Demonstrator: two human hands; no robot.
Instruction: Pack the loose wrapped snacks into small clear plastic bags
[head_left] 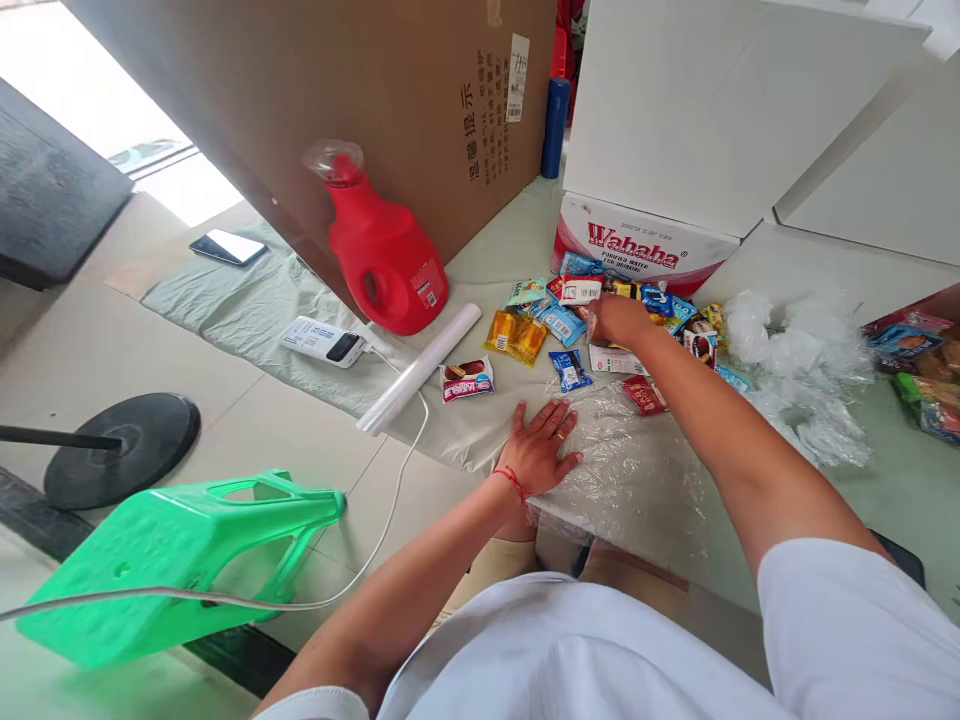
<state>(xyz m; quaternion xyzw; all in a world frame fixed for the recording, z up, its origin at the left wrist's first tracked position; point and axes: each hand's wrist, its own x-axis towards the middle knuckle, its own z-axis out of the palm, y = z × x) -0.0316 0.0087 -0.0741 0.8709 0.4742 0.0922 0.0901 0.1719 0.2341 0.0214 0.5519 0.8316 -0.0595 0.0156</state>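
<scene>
My left hand, a red string on its wrist, lies flat with fingers spread on the near edge of a clear plastic sheet. My right hand reaches into a heap of wrapped snacks; its fingertips are mostly hidden, so I cannot tell whether they grip anything. Just left of it is a red-and-white packet. Around the heap are a yellow snack bag, a light-blue packet, a small dark-blue packet, a dark-red packet and a red-and-white chocolate snack packet.
Behind the snacks stands a Wahaba-printed carton. A red jug stands before a large brown box. Left lie a roll of clear film, a corded power bank and a phone. Crumpled plastic is rightward; a green stool is below.
</scene>
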